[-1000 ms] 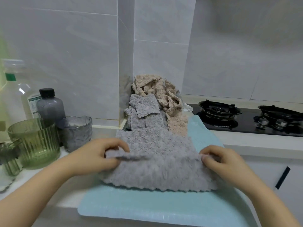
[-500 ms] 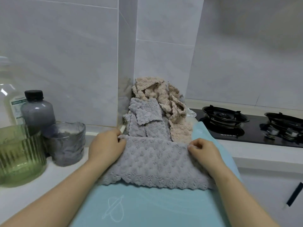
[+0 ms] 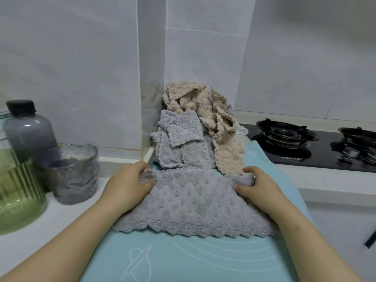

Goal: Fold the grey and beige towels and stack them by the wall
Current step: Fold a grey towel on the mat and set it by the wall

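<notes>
A grey towel (image 3: pixel 193 202) lies folded over on the light blue mat (image 3: pixel 203 259) in front of me. My left hand (image 3: pixel 130 184) pinches its far left corner. My right hand (image 3: pixel 258 186) grips its far right corner, fingers curled round the cloth. Behind it, against the wall corner, lies a loose heap of other grey towels (image 3: pixel 179 139) with crumpled beige towels (image 3: pixel 205 106) on top and trailing down the right side.
On the counter to the left stand a grey bottle with a black cap (image 3: pixel 28 129), a clear ribbed glass cup (image 3: pixel 75 174) and a green ribbed glass (image 3: pixel 18 196). A black gas hob (image 3: pixel 305 143) lies to the right. Tiled walls close the back.
Both hands carried the near edge of the grey towel away from me and laid it on the far edge, folding it in half. The view shifted closer.
</notes>
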`<action>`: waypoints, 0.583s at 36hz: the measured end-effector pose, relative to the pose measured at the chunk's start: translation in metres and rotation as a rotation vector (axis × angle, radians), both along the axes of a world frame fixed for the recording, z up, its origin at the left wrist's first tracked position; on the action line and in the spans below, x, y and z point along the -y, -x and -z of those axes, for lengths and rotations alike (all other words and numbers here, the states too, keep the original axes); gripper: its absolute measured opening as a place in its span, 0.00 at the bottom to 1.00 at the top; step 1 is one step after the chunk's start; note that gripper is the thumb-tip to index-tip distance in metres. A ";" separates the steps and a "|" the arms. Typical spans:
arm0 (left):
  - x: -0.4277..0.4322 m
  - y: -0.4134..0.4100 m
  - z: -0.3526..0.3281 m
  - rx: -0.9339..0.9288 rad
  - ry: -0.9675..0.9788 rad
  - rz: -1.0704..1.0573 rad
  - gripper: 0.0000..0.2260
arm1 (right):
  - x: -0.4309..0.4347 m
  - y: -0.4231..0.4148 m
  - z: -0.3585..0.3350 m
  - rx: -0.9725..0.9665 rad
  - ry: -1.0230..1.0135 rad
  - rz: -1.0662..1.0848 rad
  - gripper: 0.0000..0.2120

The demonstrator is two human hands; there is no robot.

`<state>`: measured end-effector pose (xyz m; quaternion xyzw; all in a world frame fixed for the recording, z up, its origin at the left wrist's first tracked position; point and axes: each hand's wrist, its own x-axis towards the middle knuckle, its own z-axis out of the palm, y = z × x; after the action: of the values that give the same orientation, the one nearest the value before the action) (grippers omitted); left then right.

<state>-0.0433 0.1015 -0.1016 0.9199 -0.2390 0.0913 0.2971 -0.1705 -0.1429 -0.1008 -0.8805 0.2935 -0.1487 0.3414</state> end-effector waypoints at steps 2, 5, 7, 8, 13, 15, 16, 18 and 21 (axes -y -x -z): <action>-0.001 0.002 -0.002 -0.013 0.069 0.028 0.07 | 0.000 0.003 -0.002 0.105 -0.077 -0.008 0.19; -0.003 0.004 -0.004 -0.010 0.170 0.048 0.13 | 0.000 0.009 -0.003 0.214 -0.160 -0.026 0.18; -0.001 0.004 -0.006 -0.013 0.253 0.051 0.15 | -0.001 0.013 -0.003 0.258 -0.144 -0.033 0.19; 0.000 0.004 -0.006 -0.028 0.306 0.046 0.15 | -0.002 0.015 -0.004 0.282 -0.134 -0.027 0.19; -0.003 0.014 -0.019 -0.386 0.840 0.104 0.11 | 0.001 0.027 -0.017 0.483 -0.149 0.063 0.16; -0.007 0.016 -0.027 -0.641 1.001 0.139 0.07 | 0.003 0.033 -0.023 0.528 -0.262 0.094 0.15; -0.009 0.017 -0.030 -0.734 1.019 0.149 0.06 | 0.003 0.036 -0.025 0.527 -0.332 0.096 0.15; -0.013 0.018 -0.034 -0.861 1.004 0.193 0.05 | 0.004 0.040 -0.027 0.468 -0.435 0.086 0.13; -0.012 0.019 -0.030 -0.871 0.873 0.194 0.04 | 0.008 0.042 -0.022 0.273 -0.364 0.070 0.10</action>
<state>-0.0625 0.1135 -0.0718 0.6406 -0.1190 -0.2301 0.7229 -0.2124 -0.1511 -0.0788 -0.7653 0.2972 -0.2228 0.5257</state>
